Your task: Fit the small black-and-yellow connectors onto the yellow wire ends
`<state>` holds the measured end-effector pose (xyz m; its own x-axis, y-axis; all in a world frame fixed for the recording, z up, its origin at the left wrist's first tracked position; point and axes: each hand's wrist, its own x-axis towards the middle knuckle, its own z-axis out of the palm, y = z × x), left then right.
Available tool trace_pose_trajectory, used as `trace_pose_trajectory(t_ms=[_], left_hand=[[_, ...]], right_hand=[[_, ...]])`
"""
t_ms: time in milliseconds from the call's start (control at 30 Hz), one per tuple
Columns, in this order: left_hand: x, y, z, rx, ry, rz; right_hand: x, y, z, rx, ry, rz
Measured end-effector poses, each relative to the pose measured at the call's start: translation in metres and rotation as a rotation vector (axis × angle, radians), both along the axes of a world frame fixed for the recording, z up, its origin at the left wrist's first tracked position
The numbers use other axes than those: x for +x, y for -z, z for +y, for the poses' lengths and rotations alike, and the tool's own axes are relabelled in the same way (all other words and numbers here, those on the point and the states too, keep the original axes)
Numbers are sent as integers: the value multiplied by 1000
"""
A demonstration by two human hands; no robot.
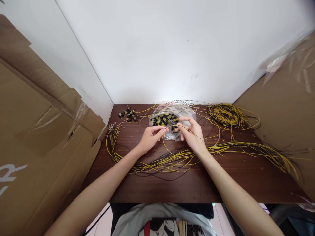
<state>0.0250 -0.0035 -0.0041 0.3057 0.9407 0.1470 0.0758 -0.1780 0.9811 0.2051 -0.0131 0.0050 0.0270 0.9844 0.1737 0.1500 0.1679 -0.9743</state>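
My left hand point(151, 137) is closed, thumb and forefinger pinching a thin yellow wire point(165, 146) whose loose length curves down below the fingers. My right hand point(193, 133) pinches the same wire, with its middle fingers partly lifted; a dark wire end sticks out past the palm. A thin greyish item shows by the right fingertips, too small to name. Directly behind both hands lies a clear plastic bag point(190, 113) with many small black and yellow connector parts point(159, 120). A long bundle of yellow and black wires point(169, 161) runs beneath both forearms.
On the brown table point(167, 193), a coil of yellow and black wire point(227, 115) lies at the back right. Several black and yellow connectors point(129, 114) sit at the back left. Cardboard sheets point(44, 131) stand at both sides, and a white wall point(172, 52) rises behind.
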Motion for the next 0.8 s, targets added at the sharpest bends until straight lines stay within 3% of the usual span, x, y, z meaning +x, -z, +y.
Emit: trace_pose_trajectory(t_ms=[267,533,800], left_hand=[[0,-1,1,-51,-20,-32],[-1,0,2,-51,-26,-36],[-1,0,2,-51,-26,-44]], right_hand=[[-1,0,-4,24,-33,134],[-5,-7,-9,-61,-56,234],[-10,-6,-9,12,34,262]])
